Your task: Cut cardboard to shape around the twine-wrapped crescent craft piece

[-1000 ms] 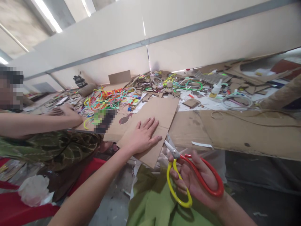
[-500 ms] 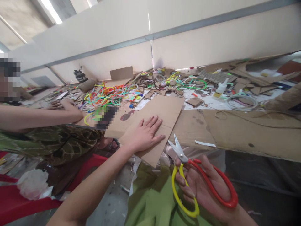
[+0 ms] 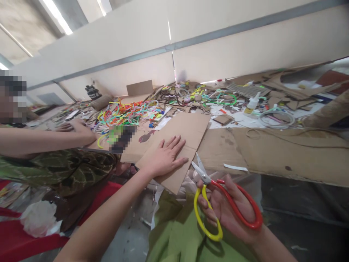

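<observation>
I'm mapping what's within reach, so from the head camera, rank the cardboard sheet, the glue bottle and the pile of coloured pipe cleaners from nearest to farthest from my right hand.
1. Cardboard sheet, just up-left of the right hand.
2. Glue bottle, farther back on the table, slightly right.
3. Pipe cleaners, far back left, near the other person's arm.

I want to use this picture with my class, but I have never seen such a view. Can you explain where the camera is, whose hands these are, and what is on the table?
The camera sits on a person's head and looks forward and down, so the two bare arms entering from below are that person's own. The left hand lies flat on a plain brown cardboard sheet at the table's near edge. The right hand holds scissors with one yellow and one red handle loop, blades slightly open, just right of the sheet. Farther back lie a heap of bright pipe cleaners, cardboard scraps and a small white glue bottle. The arm at the left belongs to another person.
</observation>
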{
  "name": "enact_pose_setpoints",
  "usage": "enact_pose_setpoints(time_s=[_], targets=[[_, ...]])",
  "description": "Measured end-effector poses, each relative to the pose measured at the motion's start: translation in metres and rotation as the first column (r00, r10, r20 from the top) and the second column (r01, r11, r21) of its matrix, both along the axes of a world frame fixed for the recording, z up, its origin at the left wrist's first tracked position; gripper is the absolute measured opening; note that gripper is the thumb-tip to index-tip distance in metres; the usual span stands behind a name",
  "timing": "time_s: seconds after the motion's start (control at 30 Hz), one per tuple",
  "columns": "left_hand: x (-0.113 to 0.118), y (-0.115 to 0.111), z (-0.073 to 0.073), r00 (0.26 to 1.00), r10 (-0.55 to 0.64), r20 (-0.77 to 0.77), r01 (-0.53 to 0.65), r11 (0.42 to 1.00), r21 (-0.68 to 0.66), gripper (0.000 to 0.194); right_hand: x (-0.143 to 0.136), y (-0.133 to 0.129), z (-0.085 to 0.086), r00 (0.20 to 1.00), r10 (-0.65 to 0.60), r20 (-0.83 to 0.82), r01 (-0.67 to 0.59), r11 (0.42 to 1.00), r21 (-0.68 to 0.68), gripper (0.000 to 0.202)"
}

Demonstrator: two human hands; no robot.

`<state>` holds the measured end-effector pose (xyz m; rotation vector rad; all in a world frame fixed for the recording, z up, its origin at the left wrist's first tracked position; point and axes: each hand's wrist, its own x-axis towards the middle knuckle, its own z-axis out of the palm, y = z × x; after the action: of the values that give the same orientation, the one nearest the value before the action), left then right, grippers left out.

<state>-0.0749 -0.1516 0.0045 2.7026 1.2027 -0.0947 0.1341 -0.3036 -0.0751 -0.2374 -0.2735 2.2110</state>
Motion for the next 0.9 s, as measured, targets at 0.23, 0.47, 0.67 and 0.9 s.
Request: enact_pose_setpoints(time_s=[0.23,0.47,0.67,0.9], targets=[[0.001,-0.003,0.004,1.0,-0.012,-0.001,0.012,1.0,-0.023,0.08,-0.001,-0.009,0.002,1.0,-0.007,-0.013,0.007,0.999,-0.042,0.058],[-0.002,-0.001,-0.004,0.999,-0.038,0.031,0.038,0.999,0.0,0.081,-0.003,-0.013,0.005,0.999,0.004,-0.04,-0.006,0.999,-0.049,0.06],[-0.003,0.0,-0.007,0.999,-0.046,0.029,0.046,0.999,0.006,0.082,-0.002,-0.017,0.006,0.999,0.009,-0.034,-0.011,0.999,-0.044,0.06],[-0.003,-0.001,-0.006,0.999,-0.039,0.02,0.039,0.999,0.006,0.081,0.001,-0.02,0.005,1.0,0.007,-0.008,-0.008,0.999,-0.035,0.06]])
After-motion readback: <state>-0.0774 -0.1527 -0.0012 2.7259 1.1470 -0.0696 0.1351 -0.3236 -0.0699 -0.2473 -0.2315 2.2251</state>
